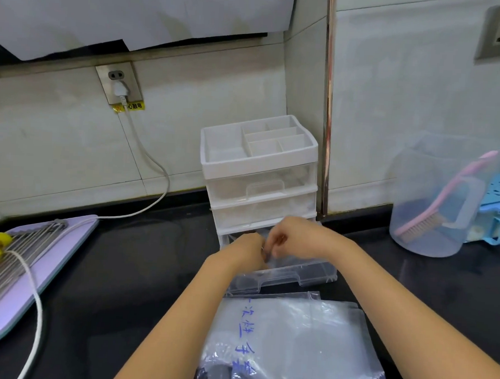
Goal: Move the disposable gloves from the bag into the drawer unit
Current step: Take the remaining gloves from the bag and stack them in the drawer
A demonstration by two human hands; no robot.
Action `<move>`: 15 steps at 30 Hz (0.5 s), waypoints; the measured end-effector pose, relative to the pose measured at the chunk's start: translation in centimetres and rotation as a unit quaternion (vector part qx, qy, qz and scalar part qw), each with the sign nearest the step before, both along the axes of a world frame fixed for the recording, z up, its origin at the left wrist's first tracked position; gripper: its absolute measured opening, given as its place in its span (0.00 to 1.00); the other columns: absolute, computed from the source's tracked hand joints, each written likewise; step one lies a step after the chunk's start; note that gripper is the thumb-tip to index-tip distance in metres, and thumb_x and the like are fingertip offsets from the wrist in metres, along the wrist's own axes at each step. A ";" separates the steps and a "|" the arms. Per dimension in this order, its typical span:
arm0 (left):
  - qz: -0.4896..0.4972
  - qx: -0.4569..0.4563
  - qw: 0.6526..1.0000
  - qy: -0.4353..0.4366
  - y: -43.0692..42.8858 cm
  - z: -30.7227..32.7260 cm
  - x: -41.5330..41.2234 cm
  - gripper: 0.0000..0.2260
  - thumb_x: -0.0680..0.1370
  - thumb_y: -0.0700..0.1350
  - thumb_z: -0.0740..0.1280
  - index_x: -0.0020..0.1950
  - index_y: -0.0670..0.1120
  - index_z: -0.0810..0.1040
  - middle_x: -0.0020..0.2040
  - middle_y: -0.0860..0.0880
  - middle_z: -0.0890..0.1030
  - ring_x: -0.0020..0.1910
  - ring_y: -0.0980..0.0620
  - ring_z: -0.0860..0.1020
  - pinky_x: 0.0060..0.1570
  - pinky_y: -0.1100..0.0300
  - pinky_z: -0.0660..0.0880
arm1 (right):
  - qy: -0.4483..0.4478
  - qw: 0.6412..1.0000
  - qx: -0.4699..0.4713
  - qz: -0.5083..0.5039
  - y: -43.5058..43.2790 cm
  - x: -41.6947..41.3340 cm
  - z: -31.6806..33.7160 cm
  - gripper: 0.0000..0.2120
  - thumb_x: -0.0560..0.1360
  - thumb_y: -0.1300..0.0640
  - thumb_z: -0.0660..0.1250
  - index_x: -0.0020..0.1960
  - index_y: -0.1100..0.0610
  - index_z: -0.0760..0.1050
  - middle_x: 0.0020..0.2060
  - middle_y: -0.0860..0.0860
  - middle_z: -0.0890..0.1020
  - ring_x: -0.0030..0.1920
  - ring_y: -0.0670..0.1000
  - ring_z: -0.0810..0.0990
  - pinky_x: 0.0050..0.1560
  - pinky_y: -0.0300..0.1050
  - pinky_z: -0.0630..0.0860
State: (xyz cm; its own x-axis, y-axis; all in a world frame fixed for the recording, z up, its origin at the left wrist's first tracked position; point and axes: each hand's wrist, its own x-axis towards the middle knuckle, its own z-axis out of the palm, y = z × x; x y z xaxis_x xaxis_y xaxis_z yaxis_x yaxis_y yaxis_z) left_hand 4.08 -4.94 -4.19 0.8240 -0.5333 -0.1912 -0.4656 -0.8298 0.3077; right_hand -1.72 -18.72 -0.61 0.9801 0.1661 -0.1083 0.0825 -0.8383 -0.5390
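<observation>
A white and clear drawer unit (258, 172) stands against the wall on the black counter. Its bottom drawer (302, 274) is pulled out toward me. My left hand (247, 253) and my right hand (294, 238) meet over the open drawer, fingers curled and pinching thin clear plastic, which looks like disposable gloves (290, 259). A clear bag (287, 345) with blue handwriting lies flat on the counter in front of the drawer, between my forearms.
A lilac board (20, 302) with a metal rack, a yellow item and a white cable (37, 323) lies at the left. At the right a clear jug (433, 199) holds a pink brush. A metal pipe (328, 106) runs down the wall beside the unit.
</observation>
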 end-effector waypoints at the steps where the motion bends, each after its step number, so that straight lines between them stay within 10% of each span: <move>1: -0.001 0.020 1.000 0.000 -0.1 0.1 0.0 0.10 0.77 0.44 0.66 0.55 0.41 0.79 0.46 0.46 0.79 0.45 0.47 0.77 0.44 0.59 0.72 | 0.041 0.998 -0.022 0.033 0.3 0.3 -0.6 0.11 0.76 0.63 0.65 0.53 0.52 0.82 0.49 0.45 0.82 0.47 0.46 0.78 0.44 0.34 0.70; 7: 0.021 0.184 0.983 0.013 -0.4 0.3 1.0 0.18 0.78 0.48 0.64 0.65 0.41 0.72 0.61 0.42 0.73 0.54 0.43 0.74 0.55 0.52 0.74 | 0.099 0.976 -0.192 0.009 -0.2 2.0 -2.0 0.28 0.76 0.63 0.61 0.74 0.49 0.63 0.72 0.54 0.64 0.66 0.57 0.70 0.61 0.48 0.71; 15: 0.043 0.197 0.979 0.034 -1.6 1.6 0.3 0.19 0.76 0.49 0.68 0.64 0.42 0.73 0.51 0.47 0.73 0.47 0.47 0.72 0.46 0.57 0.71 | 0.198 0.949 -0.242 -0.030 -0.1 4.3 -1.1 0.35 0.71 0.56 0.73 0.74 0.56 0.64 0.65 0.56 0.73 0.60 0.56 0.77 0.59 0.49 0.76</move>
State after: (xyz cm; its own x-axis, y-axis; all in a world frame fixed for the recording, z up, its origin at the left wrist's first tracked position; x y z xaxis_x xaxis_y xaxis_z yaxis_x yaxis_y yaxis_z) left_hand 4.41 -6.51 -2.54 0.8408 -0.3362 -0.4243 -0.3781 -0.9256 -0.0158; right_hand 2.62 -18.85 -1.69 0.8525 -0.0522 -0.5202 -0.1024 -0.9924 -0.0683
